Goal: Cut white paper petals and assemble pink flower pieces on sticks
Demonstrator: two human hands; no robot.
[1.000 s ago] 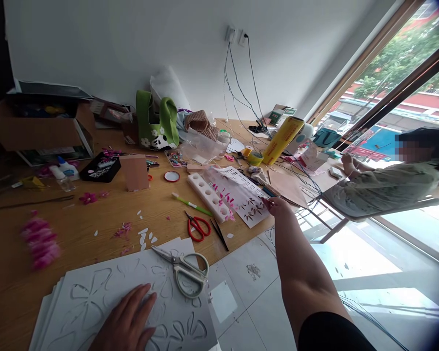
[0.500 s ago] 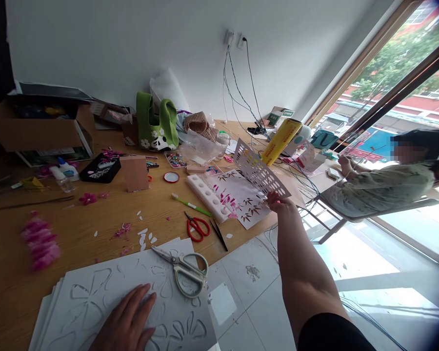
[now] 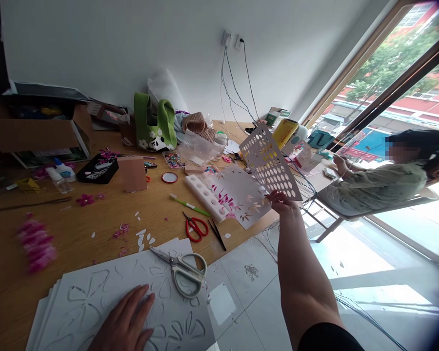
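Observation:
My right hand [image 3: 282, 202] is stretched far out and pinches the lower corner of a white sheet full of leaf-shaped cut-outs [image 3: 269, 163], held up tilted above the table's right end. Below it another white cut-out sheet [image 3: 241, 192] lies on the wood beside a white tray with round holes [image 3: 205, 194]. My left hand [image 3: 126, 319] rests flat, fingers together and extended, on a stack of white sheets with embossed flower outlines [image 3: 95, 297]. Large pale-handled scissors [image 3: 183, 273] lie on that stack.
Small red scissors [image 3: 196, 226], tweezers [image 3: 217, 234], a green pen [image 3: 189, 205], pink petals [image 3: 36, 243], glue bottles [image 3: 62, 171], a cardboard box [image 3: 36, 126], a green panda bag [image 3: 153, 122] and a yellow roll [image 3: 284, 131] crowd the wooden table [image 3: 76, 229]. A seated person [image 3: 384, 183] works at right, by cables.
My right hand has lifted the leaf cut-out sheet off the table and raised it upright. My left hand has stayed on the flower sheets.

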